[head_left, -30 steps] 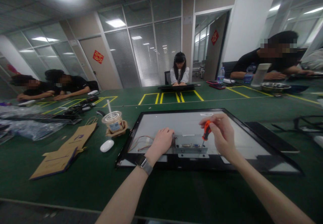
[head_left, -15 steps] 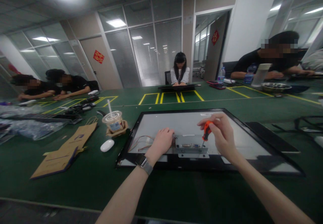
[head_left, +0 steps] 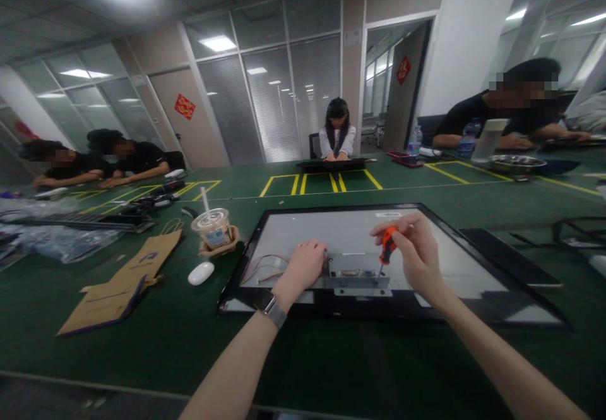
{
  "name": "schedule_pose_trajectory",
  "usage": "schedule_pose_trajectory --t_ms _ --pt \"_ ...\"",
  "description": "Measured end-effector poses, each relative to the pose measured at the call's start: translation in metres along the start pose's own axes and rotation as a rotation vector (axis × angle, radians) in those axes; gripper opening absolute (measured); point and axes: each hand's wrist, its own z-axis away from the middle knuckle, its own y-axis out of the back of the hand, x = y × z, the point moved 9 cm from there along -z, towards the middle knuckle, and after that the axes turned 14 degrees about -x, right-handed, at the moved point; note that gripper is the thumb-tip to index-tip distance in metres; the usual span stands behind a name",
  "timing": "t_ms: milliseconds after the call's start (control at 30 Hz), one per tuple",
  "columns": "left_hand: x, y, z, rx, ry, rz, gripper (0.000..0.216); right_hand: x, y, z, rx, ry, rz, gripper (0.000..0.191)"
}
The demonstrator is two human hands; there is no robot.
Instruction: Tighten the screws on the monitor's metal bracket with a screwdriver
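A large flat display panel with a black frame and pale back lies before me. Near its front edge stands a grey metal bracket with connector ports along it. My right hand is closed round an orange and black screwdriver. The screwdriver points down, its tip at the right end of the bracket; what it meets there is too small to tell. My left hand has its fingers curled against the bracket's left end, fingertips partly hidden. Thin cables lie on the panel left of that hand.
Left of the panel are a white mouse, an iced drink cup in a cardboard holder and a brown paper bag. A black flat piece lies to the right. Co-workers sit across the green table and at both sides.
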Motion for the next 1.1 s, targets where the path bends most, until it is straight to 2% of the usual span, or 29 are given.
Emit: schedule_pose_trajectory --t_ms 333,500,667,800,900,1000,1100 --pt "0.0 0.0 0.001 -0.011 0.008 0.002 0.026 0.002 -0.005 -0.003 -0.044 -0.035 -0.065 0.004" --pt "0.001 0.002 0.002 -0.005 0.016 -0.003 0.026 0.01 -0.006 -0.005 -0.066 -0.105 0.02 0.012" --pt "0.001 0.002 0.002 -0.011 0.016 0.016 0.027 0.009 -0.007 -0.004 -0.07 -0.11 0.013 0.008" --pt "0.0 0.002 0.002 -0.01 0.014 0.029 0.027 0.005 -0.006 -0.006 -0.093 -0.117 0.046 0.024" --pt "-0.001 0.002 0.002 0.001 0.012 0.037 0.027 0.006 -0.002 -0.007 -0.064 -0.124 0.048 0.019" --pt "-0.001 0.002 0.002 0.012 0.007 0.04 0.028 0.015 0.003 -0.006 -0.005 -0.15 -0.001 0.019" --pt "-0.001 0.001 0.001 0.013 0.003 0.035 0.029 0.028 0.002 -0.005 -0.007 -0.198 -0.127 0.019"
